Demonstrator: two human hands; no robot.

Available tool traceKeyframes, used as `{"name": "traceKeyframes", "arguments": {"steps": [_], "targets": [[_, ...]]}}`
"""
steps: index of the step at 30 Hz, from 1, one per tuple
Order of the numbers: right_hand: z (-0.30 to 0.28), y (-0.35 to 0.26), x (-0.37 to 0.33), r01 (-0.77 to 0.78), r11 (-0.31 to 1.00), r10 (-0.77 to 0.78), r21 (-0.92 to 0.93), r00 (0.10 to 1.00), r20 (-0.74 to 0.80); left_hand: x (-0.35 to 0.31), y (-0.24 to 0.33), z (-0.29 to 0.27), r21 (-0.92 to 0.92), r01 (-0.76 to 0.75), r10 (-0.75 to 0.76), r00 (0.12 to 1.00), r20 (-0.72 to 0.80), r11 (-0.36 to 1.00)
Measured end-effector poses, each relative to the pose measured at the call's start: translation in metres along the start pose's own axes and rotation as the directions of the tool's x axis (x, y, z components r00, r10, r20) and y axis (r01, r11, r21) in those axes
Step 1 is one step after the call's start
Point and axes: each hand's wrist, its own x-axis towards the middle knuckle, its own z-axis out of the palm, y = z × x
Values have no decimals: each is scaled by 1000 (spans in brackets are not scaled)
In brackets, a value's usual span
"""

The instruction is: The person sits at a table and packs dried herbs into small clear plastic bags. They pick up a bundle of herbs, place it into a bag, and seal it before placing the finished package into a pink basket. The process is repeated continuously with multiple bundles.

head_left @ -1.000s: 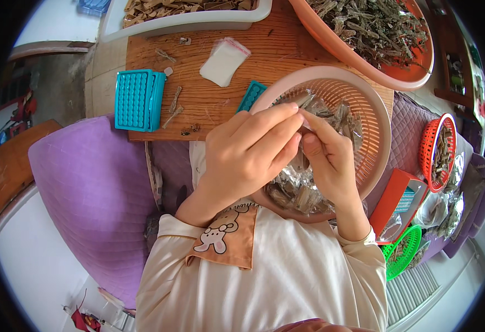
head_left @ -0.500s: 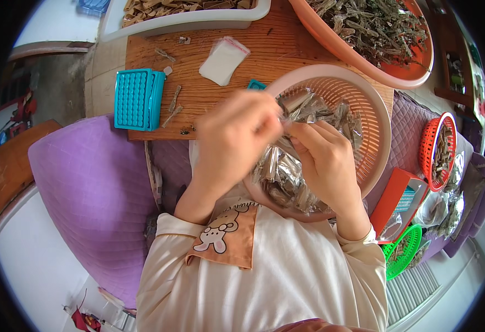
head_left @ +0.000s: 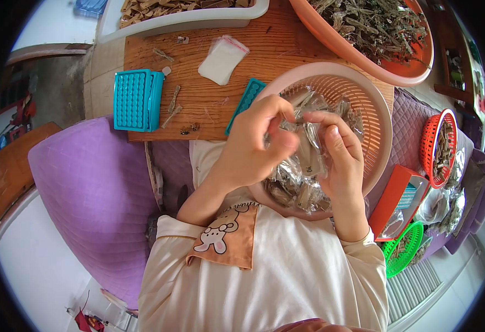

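Note:
My left hand (head_left: 256, 143) is raised over the pink basket's near left side, its thumb apart from the bent index finger and nothing visibly gripped. Facing it, my right hand (head_left: 343, 149) stretches its index finger leftward, the thumb standing off from it. Between the two hands, just below the fingertips, is a small clear plastic bag (head_left: 310, 148) with a flat tan piece inside. Whether the hidden right fingers touch this bag does not show. Several similar filled clear bags (head_left: 292, 191) lie beneath in the pink basket (head_left: 379, 130).
A wooden table (head_left: 187, 55) bears flat clear bags (head_left: 224, 60), teal trays (head_left: 138, 100) and dried plant scraps (head_left: 171, 110). Behind stand a white bin (head_left: 198, 19) of tan pieces and an orange basin (head_left: 383, 66) of dried plants. Red (head_left: 426, 146) and green baskets (head_left: 411, 252) are at right.
My hands have come apart from a blurred, close pinch, their thumbs now standing off. The bag between them now shows upright. A teal tray beside my left hand is more exposed.

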Motion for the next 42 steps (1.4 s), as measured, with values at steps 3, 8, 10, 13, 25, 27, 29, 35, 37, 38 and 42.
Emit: {"name": "traceKeyframes", "arguments": {"steps": [3,8,10,13,25,27,29,35,37,38,42], "targets": [[-1,7,-1,32,999,-32,-23,999,7,2,0,14,82,38,-31,996,-81,996],[2,17,-17,-102,888,105,448,994,17,-15,7,23,154,82,-53,981,-185,985],[-6,29,-21,-198,721,165,664,980,113,-23,12,25,280,-22,75,980,-183,960],[-5,32,-30,-287,586,321,758,941,108,-34,11,25,389,-238,284,956,-66,890],[-44,24,-44,-94,995,96,18,985,-145,-46,25,-12,556,-695,307,709,635,455],[-59,8,-35,36,930,11,365,992,-125,-41,21,-17,547,-649,315,748,584,529],[-53,-13,-31,73,994,-50,75,959,-279,-39,13,-20,543,-616,345,780,523,570],[-74,-14,-26,-149,681,-26,-717,974,-226,-40,-2,-12,528,-503,372,864,340,684],[-70,-14,-28,-201,397,-83,-896,964,-252,-44,0,-10,518,-408,286,910,301,751],[-75,-10,-29,-190,279,-86,-941,971,-222,-46,0,-9,511,-359,241,928,283,781],[-79,-9,-32,-229,126,-145,-965,958,-247,-46,-1,-4,456,-279,228,960,164,845]]}}
